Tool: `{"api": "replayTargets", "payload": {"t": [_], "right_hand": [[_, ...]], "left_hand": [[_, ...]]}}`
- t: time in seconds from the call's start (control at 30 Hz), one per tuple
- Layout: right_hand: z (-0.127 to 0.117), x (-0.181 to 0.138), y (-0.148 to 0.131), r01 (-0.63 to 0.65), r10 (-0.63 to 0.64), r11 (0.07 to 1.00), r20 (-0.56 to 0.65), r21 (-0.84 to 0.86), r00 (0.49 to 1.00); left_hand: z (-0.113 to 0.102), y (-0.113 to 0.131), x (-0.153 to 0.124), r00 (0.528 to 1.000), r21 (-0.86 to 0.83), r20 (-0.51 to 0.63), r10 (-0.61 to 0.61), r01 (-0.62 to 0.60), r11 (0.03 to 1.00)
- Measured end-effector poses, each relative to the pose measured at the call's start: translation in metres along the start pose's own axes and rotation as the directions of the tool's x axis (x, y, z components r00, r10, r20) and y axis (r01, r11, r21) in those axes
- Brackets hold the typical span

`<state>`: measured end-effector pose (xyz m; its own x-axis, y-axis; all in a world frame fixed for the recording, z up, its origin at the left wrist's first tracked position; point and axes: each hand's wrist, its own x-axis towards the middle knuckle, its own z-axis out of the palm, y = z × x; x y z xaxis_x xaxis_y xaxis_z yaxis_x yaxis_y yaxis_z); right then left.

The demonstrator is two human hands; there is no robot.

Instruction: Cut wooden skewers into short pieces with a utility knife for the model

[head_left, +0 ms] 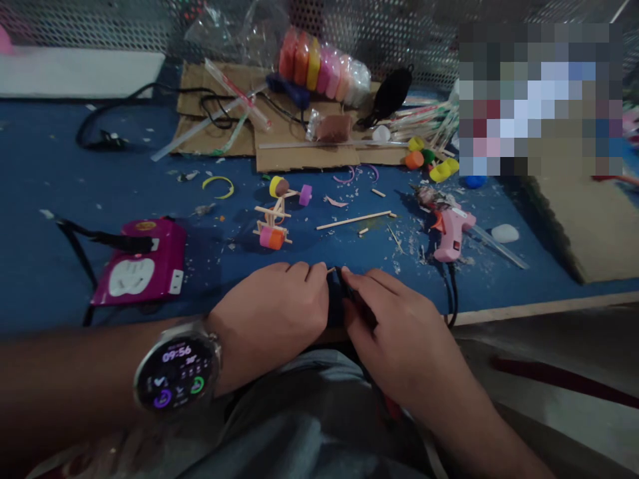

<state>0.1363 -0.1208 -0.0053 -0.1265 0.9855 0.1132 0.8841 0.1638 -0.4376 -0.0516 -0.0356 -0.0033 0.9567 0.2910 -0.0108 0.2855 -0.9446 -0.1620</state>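
Note:
At the table's front edge, my left hand (pixel 279 303) is closed, and the tip of a thin wooden stick (pixel 331 270) pokes out between thumb and forefinger. My right hand (pixel 394 319) wraps round a dark hand tool (pixel 343 285) that looks like pliers; most of it is hidden by the palm. The tool's dark end is right beside the stick tip. Beyond my hands stands a small stick frame (pixel 273 214) with coloured round caps on its ends. A longer wooden stick (pixel 354 220) and a few short cut pieces lie to its right.
A pink glue gun (pixel 452 229) lies at the right, its cord running over the front edge. On the left sits a magenta power box (pixel 144 259) with a black plug in it. Behind are cardboard (pixel 304 158), wrapped coloured clay (pixel 324 70) and a bundle of sticks (pixel 429 120).

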Motion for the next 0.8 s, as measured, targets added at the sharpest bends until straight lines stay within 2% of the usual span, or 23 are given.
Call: {"api": "replayTargets", "payload": {"t": [0.13,0.37,0.6,0.67,0.8], "right_hand": [[0.002,0.004,0.0,0.0,0.0,1.0,0.027,0.009,1.0],[0.003,0.007,-0.002,-0.003,0.0,0.999,0.077,0.034,0.997],[0.0,0.001,-0.002,-0.025,0.023,1.0,0.116,0.014,0.993],[-0.002,-0.001,0.001,-0.022,0.02,1.0,0.104,0.019,0.994],[-0.004,0.0,0.007,-0.015,0.015,0.999,0.005,0.04,1.0]], "left_hand": [[0.0,0.001,0.0,1.0,0.0,0.01,0.0,0.0,1.0],[0.002,0.002,0.0,0.998,-0.019,-0.055,-0.012,0.011,1.0],[-0.002,0.0,0.001,0.999,0.018,0.008,-0.051,0.051,0.999],[-0.002,-0.001,0.001,0.998,0.023,0.015,-0.055,0.054,0.998],[-0.002,0.0,0.001,0.998,0.031,0.011,-0.055,0.055,0.998]]}}
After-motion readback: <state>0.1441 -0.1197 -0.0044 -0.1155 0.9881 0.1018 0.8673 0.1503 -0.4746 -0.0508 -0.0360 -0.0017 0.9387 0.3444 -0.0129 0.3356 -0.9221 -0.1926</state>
